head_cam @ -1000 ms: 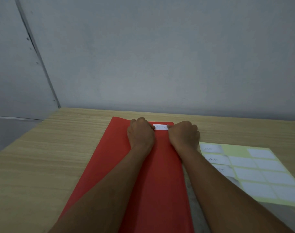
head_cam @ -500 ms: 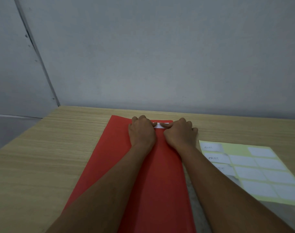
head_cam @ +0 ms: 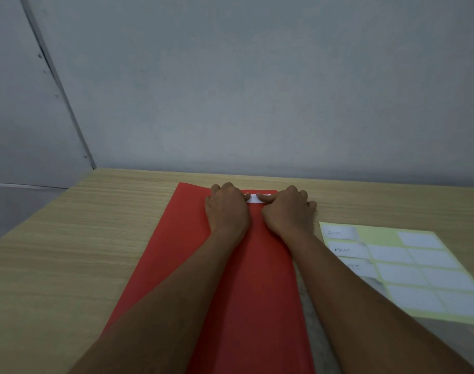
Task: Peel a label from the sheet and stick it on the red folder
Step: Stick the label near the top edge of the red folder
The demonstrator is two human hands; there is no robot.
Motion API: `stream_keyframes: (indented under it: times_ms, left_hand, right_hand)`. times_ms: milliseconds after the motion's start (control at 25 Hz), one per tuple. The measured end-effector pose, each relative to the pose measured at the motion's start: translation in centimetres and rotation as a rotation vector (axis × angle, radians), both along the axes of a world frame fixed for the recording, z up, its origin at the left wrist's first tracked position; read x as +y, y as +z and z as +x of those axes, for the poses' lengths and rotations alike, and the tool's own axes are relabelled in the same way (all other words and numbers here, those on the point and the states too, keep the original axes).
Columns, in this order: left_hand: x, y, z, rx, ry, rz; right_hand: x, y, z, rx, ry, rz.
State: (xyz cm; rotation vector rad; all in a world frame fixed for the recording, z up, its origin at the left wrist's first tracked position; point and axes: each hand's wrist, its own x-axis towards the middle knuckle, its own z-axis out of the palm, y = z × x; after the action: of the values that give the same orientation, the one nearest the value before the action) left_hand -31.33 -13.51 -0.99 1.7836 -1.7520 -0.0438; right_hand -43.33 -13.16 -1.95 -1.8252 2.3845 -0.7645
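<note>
A red folder lies lengthwise on the wooden table in front of me. A small white label sits flat near the folder's far edge, only its middle strip showing. My left hand covers the label's left end with curled fingers pressing down. My right hand covers its right end the same way, thumb tip on the label. The two hands are almost touching. The label sheet, pale yellow backing with several white labels, lies to the right of the folder.
The wooden table runs up to a grey wall just beyond the folder's far edge. The table's left corner falls away at the far left. Some labels on the sheet's left column carry handwriting.
My right hand has slid left along the label toward my left hand, so less of the label shows between them. The left hand has stayed in place.
</note>
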Motion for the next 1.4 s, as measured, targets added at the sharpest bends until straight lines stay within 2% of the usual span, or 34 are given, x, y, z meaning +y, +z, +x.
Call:
stream_keyframes:
  times_ms: [200,400,480,760,960,1200,1400]
  left_hand:
    - [-0.38,-0.24,0.07,-0.005,0.065,-0.011]
    - [-0.1,0.03,-0.01,-0.024,-0.086,-0.023]
    - [-0.26,-0.1,0.07,-0.024,-0.077,-0.017]
    - [-0.68,-0.49,0.37,-0.019,0.086,0.018]
    - [-0.24,-0.16,0.16,-0.033,0.018,0.003]
    - [-0.56,-0.06,0.17,-0.073,-0.047,0.021]
    - [-0.46,-0.01,0.13,-0.101,-0.059,0.044]
  right_hand:
    - [-0.17,-0.23,-0.1,-0.083,-0.137,-0.101]
    - [0.38,0.63,-0.21,-0.165,0.004,-0.079]
    - [0.53,0.73,-0.04,-0.163,0.037,-0.064]
    - [0.37,0.48,0.16,-0.205,-0.179,-0.151]
    - [0.51,0.46,0.25,-0.14,-0.163,-0.156]
    - [-0.38,-0.2,-0.07,-0.018,-0.053,-0.02]
    - [0.04,0.11,0.02,0.005,0.027,-0.001]
